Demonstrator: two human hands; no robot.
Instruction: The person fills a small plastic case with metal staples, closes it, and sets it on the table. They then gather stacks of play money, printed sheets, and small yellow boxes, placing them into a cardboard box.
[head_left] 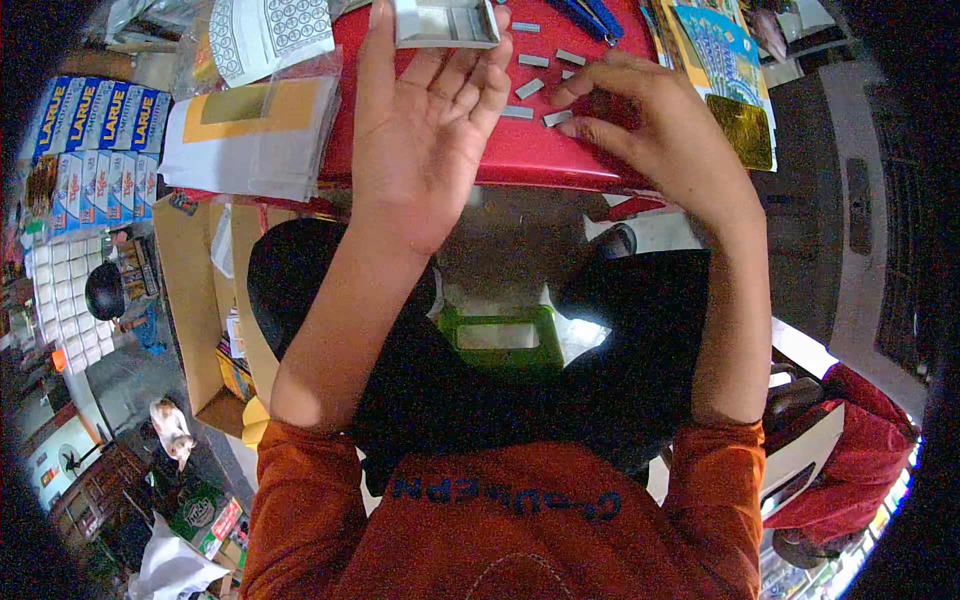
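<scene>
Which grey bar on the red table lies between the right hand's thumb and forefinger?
The grey bar at the thumb tip of the right hand, lowest in the picture; the others lie outside that gap.

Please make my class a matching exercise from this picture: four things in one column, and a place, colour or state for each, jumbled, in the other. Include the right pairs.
Things
1. left hand
2. right hand
3. small strips
4. table

Descriptions
A. back showing, thumb at one strip
B. red and shiny
C. palm showing, holding a small box
D. grey and scattered

Right pairs: 1-C, 2-A, 3-D, 4-B
</scene>
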